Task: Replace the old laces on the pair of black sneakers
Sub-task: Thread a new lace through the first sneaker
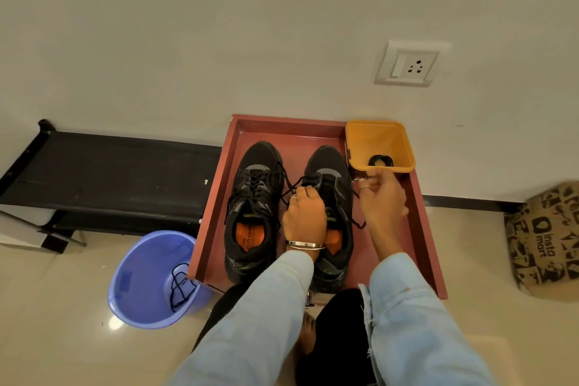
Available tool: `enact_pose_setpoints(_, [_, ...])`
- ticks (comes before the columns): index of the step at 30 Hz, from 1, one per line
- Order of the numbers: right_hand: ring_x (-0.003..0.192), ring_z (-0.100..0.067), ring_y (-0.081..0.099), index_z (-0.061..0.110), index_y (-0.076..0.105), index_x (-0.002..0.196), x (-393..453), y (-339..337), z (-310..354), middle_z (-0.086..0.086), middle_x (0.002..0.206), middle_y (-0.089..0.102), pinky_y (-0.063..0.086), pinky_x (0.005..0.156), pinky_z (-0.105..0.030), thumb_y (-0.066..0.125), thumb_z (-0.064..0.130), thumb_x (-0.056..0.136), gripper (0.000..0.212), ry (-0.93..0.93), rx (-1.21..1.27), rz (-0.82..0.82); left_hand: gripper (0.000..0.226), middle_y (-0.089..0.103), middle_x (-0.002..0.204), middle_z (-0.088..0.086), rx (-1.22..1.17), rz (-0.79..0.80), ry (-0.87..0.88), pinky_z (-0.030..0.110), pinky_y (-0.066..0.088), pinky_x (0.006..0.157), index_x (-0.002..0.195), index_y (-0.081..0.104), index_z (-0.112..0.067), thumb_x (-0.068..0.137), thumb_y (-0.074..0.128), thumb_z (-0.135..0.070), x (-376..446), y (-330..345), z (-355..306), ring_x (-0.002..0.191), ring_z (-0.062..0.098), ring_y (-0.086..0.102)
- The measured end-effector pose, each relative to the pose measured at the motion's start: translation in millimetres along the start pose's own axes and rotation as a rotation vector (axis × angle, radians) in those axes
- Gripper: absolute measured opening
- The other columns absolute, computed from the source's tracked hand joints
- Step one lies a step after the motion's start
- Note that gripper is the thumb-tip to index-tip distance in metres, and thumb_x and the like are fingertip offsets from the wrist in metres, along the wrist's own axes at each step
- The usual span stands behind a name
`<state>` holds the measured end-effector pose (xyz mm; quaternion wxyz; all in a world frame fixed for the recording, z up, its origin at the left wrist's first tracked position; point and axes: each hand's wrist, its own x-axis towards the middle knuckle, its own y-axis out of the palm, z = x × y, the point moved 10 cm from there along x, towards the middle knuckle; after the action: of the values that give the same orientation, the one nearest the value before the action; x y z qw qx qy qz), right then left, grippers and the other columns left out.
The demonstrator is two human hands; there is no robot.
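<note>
Left hand (pixel 305 216) pinches the lace (pixel 289 186) atop the right sneaker (pixel 332 216), lying lengthwise away from her; right hand (pixel 380 197) curls beside it, grip unclear.

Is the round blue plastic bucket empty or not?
Not empty: a loose black lace lies inside the round blue plastic bucket.
</note>
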<state>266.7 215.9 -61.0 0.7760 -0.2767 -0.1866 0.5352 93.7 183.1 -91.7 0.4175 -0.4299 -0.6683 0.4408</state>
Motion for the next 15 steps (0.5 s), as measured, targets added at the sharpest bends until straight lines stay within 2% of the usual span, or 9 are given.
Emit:
enact_pose_setpoints(2, [0.109,-0.023,0.053,0.026,0.07,0.098,3,22,33,0.002,0.109,0.062,0.039,0.09,-0.044,0.065,0.027,0.088,0.012,-0.263,-0.241,0.12,0.025,0.065,0.076,0.011,0.005,-0.016,0.011,0.026,0.046,0.037,0.086,0.069,-0.003,0.065,0.081,-0.01,1,-3,-1,0.057,0.025,0.064])
enact_pose_setpoints(4, [0.118,-0.024,0.044,0.024,0.07,0.104,-5,55,45,0.002,0.117,0.055,0.035,0.094,-0.046,0.063,0.03,0.089,0.017,-0.364,-0.448,0.305,0.026,0.064,0.073,0.011,0.0,-0.046,0.019,0.025,0.044,0.034,0.082,0.068,-0.003,0.061,0.083,-0.009,0,-7,-2,0.055,0.024,0.063])
enact_pose_setpoints(5, [0.12,-0.024,0.04,0.023,0.068,0.108,-10,66,47,0.001,0.121,0.052,0.032,0.095,-0.046,0.061,0.031,0.09,0.02,-0.401,-0.565,0.336,0.027,0.064,0.072,0.011,-0.006,-0.056,0.023,0.025,0.043,0.034,0.081,0.068,-0.004,0.06,0.084,-0.008,0,-8,-3,0.054,0.024,0.063])
enact_pose_setpoints(7, [0.121,-0.023,0.038,0.02,0.066,0.111,-14,74,51,0.0,0.125,0.051,0.031,0.095,-0.047,0.056,0.029,0.092,0.023,-0.465,-0.719,0.299,0.029,0.064,0.071,0.011,-0.001,-0.072,0.033,0.024,0.043,0.033,0.081,0.068,-0.003,0.057,0.085,-0.007,-1,-9,-3,0.054,0.024,0.063])
enact_pose_setpoints(9, [0.117,-0.023,0.041,0.017,0.067,0.106,-14,73,54,-0.001,0.121,0.053,0.031,0.092,-0.045,0.055,0.025,0.091,0.021,-0.484,-0.716,0.24,0.03,0.064,0.071,0.011,0.005,-0.076,0.032,0.024,0.043,0.033,0.081,0.069,-0.003,0.056,0.085,-0.007,0,-9,-3,0.053,0.024,0.063])
enact_pose_setpoints(11, [0.11,-0.021,0.047,0.013,0.069,0.094,-11,60,54,-0.001,0.11,0.059,0.03,0.089,-0.04,0.056,0.018,0.089,0.014,-0.426,-0.531,0.19,0.028,0.064,0.071,0.011,-0.004,-0.082,0.031,0.024,0.042,0.033,0.08,0.068,-0.004,0.057,0.084,-0.007,0,-9,-3,0.053,0.023,0.063])
enact_pose_setpoints(12, [0.107,-0.021,0.051,0.012,0.068,0.088,-9,51,51,-0.001,0.105,0.062,0.031,0.088,-0.037,0.057,0.013,0.088,0.012,-0.362,-0.359,0.174,0.027,0.064,0.071,0.01,-0.001,-0.085,0.028,0.024,0.042,0.034,0.081,0.068,-0.004,0.059,0.084,-0.008,0,-8,-2,0.053,0.023,0.063])
enact_pose_setpoints(13, [0.105,-0.02,0.055,0.012,0.067,0.085,-8,42,44,-0.001,0.101,0.064,0.035,0.089,-0.034,0.056,0.01,0.089,0.011,-0.26,-0.122,0.169,0.025,0.064,0.071,0.01,0.004,-0.083,0.025,0.024,0.043,0.034,0.082,0.068,-0.004,0.061,0.083,-0.009,0,-8,-2,0.054,0.023,0.063])
enact_pose_setpoints(15, [0.1,-0.019,0.063,0.011,0.065,0.089,-13,27,24,-0.003,0.098,0.067,0.047,0.09,-0.033,0.052,0.006,0.094,0.015,0.018,0.537,0.188,0.024,0.065,0.073,0.01,0.006,-0.071,0.026,0.025,0.044,0.035,0.084,0.068,-0.004,0.064,0.081,-0.012,1,-6,-2,0.055,0.023,0.063])
